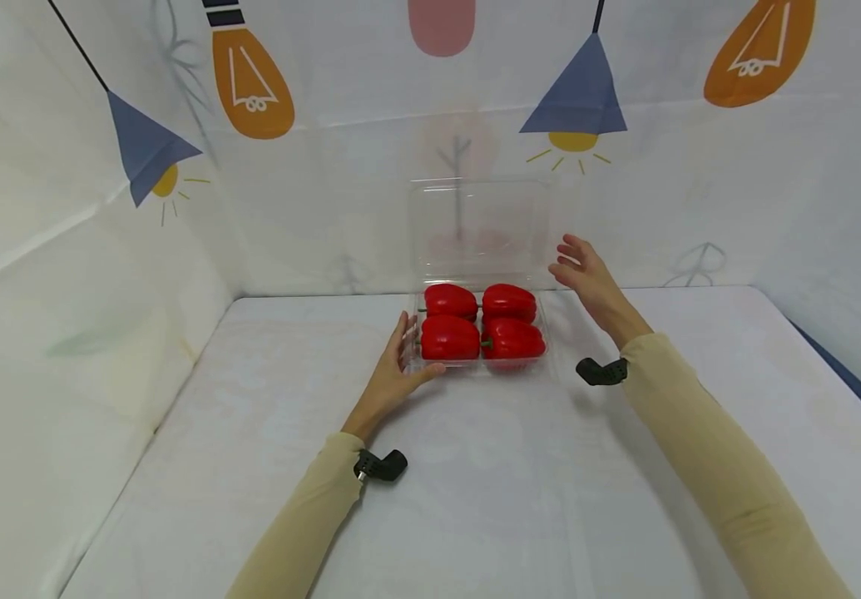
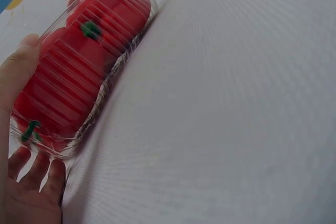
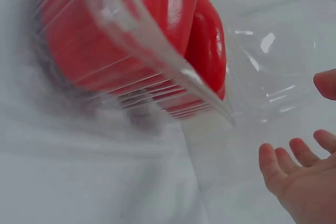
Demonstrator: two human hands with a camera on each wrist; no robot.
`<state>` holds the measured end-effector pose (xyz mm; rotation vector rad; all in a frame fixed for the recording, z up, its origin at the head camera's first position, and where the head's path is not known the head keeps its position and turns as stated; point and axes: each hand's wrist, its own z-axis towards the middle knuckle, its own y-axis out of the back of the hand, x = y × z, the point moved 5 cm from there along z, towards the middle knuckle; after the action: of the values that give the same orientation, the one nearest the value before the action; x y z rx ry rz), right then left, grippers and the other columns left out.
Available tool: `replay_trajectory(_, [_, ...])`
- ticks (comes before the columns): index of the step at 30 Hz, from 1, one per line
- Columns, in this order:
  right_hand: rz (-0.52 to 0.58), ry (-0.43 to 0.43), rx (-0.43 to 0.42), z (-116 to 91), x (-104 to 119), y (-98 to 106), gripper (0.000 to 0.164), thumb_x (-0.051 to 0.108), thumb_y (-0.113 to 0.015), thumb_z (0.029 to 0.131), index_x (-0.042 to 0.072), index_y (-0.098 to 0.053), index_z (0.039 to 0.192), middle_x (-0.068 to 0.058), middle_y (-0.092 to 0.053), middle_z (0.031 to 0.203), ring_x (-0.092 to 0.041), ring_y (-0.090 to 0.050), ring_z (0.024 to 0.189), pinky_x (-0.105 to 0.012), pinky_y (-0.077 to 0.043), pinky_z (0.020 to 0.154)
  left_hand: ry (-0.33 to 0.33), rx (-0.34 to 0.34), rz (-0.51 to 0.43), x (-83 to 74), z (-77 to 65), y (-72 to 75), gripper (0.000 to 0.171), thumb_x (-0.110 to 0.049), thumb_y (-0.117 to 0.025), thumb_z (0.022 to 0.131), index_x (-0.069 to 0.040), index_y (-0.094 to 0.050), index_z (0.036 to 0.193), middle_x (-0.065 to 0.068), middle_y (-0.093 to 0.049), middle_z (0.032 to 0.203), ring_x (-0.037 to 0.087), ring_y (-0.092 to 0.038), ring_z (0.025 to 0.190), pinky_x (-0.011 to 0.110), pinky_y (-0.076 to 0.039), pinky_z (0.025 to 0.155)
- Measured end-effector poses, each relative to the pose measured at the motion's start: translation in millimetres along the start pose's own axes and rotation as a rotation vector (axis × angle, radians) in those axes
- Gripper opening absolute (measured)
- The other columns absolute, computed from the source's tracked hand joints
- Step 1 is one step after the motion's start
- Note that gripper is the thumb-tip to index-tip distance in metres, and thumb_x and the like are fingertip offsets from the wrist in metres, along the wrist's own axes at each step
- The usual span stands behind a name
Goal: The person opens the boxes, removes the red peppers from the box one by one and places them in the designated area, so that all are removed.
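A clear plastic box holds several red bell peppers, with green stems showing in the left wrist view. Its transparent lid stands raised at the back. At the box's left end is my left hand, the straight fingers spread along the end wall and the thumb at the near side. My right hand hangs in the air to the right of the lid. Its fingers are spread and apart from the plastic, with nothing held.
The box sits at the back edge of a table covered in white cloth. Right behind it hangs a white curtain printed with lamps and bulbs. Another pale curtain runs along the left side. Each wrist carries a small black camera.
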<state>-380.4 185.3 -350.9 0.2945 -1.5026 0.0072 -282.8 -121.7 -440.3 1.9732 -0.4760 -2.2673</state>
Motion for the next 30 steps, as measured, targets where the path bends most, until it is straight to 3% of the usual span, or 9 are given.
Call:
replay_trajectory(3, [-0.02,-0.015,0.012,-4,-6,1,0.067,0.02,-0.05,0.097,0.011,-0.012,0.151,-0.013,-0.017,0.157,-0.03,-0.019,0.144,-0.048,-0.023,0.117,0.001,0.002,-0.007,0.2,-0.6,0.2,0.107,-0.037,-0.078,0.076,-0.026,-0.004,0.153,-0.016,-0.022,0.154,0.015,-0.026,0.143,0.044,-0.028,0.115])
replay_trajectory(12, [-0.063,-0.009,0.024,-15,-16,0,0.064,0.029,-0.053,0.096,0.013,-0.019,0.149,-0.014,-0.029,0.15,-0.03,-0.034,0.135,-0.049,-0.028,0.114,0.0,0.002,0.001,1.4,0.3,0.8,0.104,-0.039,-0.077,0.076,-0.039,-0.004,0.15,-0.015,-0.022,0.155,0.013,-0.026,0.143,0.041,-0.028,0.115])
replay_trajectory(19, [-0.145,0.023,0.057,-24,-22,-8,0.06,0.031,-0.052,0.096,0.01,-0.026,0.146,-0.018,-0.036,0.145,-0.032,-0.037,0.133,-0.052,-0.03,0.112,-0.011,0.006,0.006,0.6,0.7,0.1,0.108,-0.038,-0.078,0.076,-0.028,-0.003,0.153,-0.014,-0.021,0.155,0.014,-0.026,0.143,0.042,-0.028,0.115])
replay_trajectory(23, [-0.172,0.035,0.07,-28,-23,-12,0.056,0.031,-0.054,0.096,0.011,-0.032,0.143,-0.015,-0.041,0.142,-0.03,-0.038,0.133,-0.054,-0.031,0.111,-0.014,0.007,0.01,-0.4,0.2,0.0,0.107,-0.037,-0.078,0.077,-0.03,-0.003,0.152,-0.014,-0.021,0.156,0.014,-0.025,0.143,0.042,-0.027,0.115])
replay_trajectory(27, [-0.19,0.083,0.07,-32,-23,-16,0.053,0.025,-0.055,0.096,0.01,-0.034,0.142,-0.016,-0.044,0.14,-0.03,-0.041,0.131,-0.054,-0.034,0.109,-0.015,0.013,0.01,-1.1,0.1,-0.3,0.106,-0.038,-0.077,0.077,-0.034,-0.002,0.151,-0.014,-0.021,0.156,0.014,-0.025,0.144,0.042,-0.027,0.115])
replay_trajectory(30, [-0.274,0.165,0.086,-36,-21,-21,0.052,0.02,-0.057,0.094,0.009,-0.036,0.141,-0.018,-0.046,0.138,-0.031,-0.043,0.128,-0.053,-0.035,0.108,-0.013,0.014,0.018,-1.0,0.4,-0.4,0.106,-0.04,-0.077,0.076,-0.036,-0.002,0.151,-0.015,-0.021,0.156,0.013,-0.025,0.144,0.042,-0.027,0.115])
